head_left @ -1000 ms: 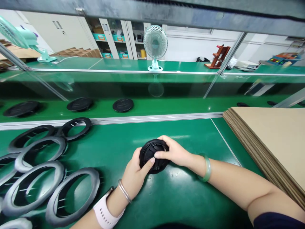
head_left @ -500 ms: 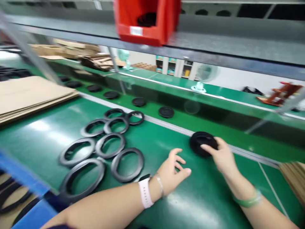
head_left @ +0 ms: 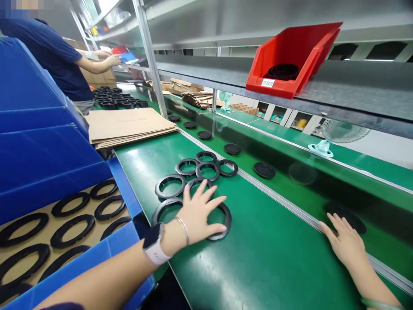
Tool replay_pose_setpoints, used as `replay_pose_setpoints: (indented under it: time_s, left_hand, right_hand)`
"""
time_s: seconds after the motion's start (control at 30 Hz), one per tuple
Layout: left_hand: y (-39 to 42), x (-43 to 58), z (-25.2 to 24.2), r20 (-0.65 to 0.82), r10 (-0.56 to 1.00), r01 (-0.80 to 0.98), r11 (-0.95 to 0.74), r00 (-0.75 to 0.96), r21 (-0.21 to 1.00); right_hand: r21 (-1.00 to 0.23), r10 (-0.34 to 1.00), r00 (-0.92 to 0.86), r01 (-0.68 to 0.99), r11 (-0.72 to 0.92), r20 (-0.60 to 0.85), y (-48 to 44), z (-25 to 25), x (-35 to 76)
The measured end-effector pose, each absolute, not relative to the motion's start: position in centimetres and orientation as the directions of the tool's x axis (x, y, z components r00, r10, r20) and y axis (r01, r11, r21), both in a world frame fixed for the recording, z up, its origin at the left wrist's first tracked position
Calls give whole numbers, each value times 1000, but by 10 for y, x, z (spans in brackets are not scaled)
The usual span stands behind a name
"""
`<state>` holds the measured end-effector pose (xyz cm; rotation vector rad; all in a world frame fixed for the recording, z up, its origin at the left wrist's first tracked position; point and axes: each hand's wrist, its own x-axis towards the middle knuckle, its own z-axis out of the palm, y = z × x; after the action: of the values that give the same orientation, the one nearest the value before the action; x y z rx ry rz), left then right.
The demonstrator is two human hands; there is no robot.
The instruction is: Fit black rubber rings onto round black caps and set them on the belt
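Observation:
My left hand (head_left: 201, 213) is spread out over a group of black rings on the green table. Its thumb and palm are over the nearest black ring (head_left: 229, 218), partly hiding it; I cannot tell how firmly it touches. Other black rings (head_left: 171, 187) lie flat around it, close together. On the right, my right hand (head_left: 346, 241) reaches past the metal rail with fingers stretched out and holds nothing. Just beyond its fingertips a black disc (head_left: 351, 216) lies blurred on the green conveyor strip. Further along that strip sits another black disc (head_left: 264, 170).
At left a blue box (head_left: 129, 254) holds black rings on cardboard. Cardboard sheets (head_left: 132, 122) are stacked on the table behind it. A red bin (head_left: 274, 88) stands on the overhead shelf. A metal rail (head_left: 277, 191) divides table and strip. Another person (head_left: 48, 56) works at far left.
My right hand has let go of the black disc, now on the strip beyond the rail. My left hand has moved left onto the rings and spread its fingers. The view has swung left.

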<state>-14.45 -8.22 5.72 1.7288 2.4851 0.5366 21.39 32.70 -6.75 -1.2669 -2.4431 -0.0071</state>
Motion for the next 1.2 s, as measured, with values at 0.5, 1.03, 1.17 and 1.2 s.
replay_pose_setpoints:
  time_s: [0.5,1.03,1.17,1.2]
  left_hand:
    - [-64,-49,37,50,974,804,-213,223,555]
    - [74,-228,34,-33,943,925,332,-332,186]
    - [54,-147,35,-22,993,962,121,-120,243]
    - [49,-129,39,-27,998,961,68,-63,269]
  right_hand:
    - [-237,739,-533,721,652,412,343,-75,218]
    - [-237,703,-563,682,692,435,328,-57,205]
    - [-253,703,-567,672,696,429,325,-55,207]
    - [-257,701,-571,667,700,429,325,-55,208]
